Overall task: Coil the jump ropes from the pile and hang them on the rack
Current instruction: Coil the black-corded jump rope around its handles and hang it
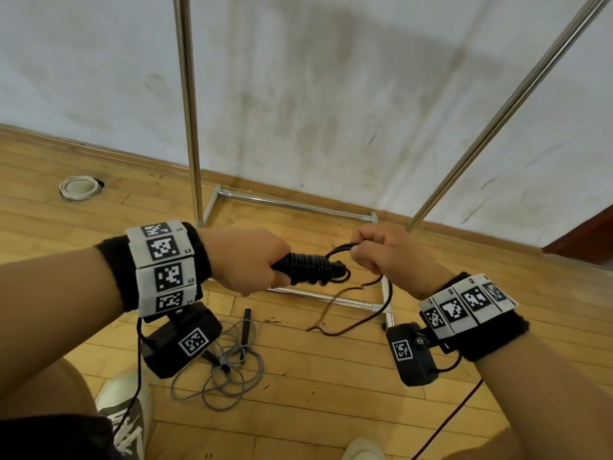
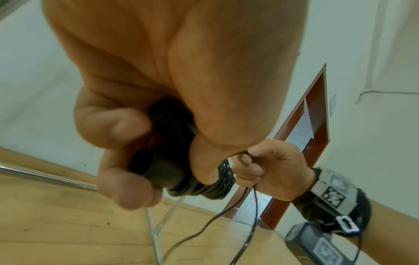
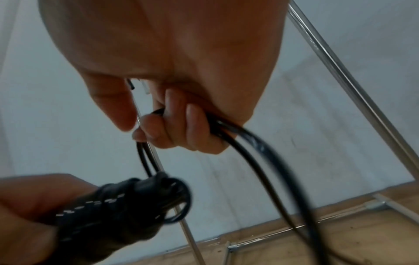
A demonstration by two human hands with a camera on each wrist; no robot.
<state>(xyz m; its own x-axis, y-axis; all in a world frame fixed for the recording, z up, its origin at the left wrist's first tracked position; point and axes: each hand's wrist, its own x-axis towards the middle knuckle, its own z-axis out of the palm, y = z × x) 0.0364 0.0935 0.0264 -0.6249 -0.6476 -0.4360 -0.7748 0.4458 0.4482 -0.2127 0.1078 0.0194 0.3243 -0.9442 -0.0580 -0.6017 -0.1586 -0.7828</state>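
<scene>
My left hand grips the two black handles of a black jump rope, with its cord wound in tight turns round them. My right hand pinches a doubled loop of the same black cord just right of the windings; the slack cord hangs down to the floor. A grey jump rope with black handles lies tangled on the floor below my left wrist. The chrome rack stands ahead by the wall, its upper part out of view.
The rack's base bars lie on the wooden floor beneath my hands. A slanted chrome pole rises at right. A white ring lies on the floor far left. My shoes are at the bottom. A doorway lies to the right.
</scene>
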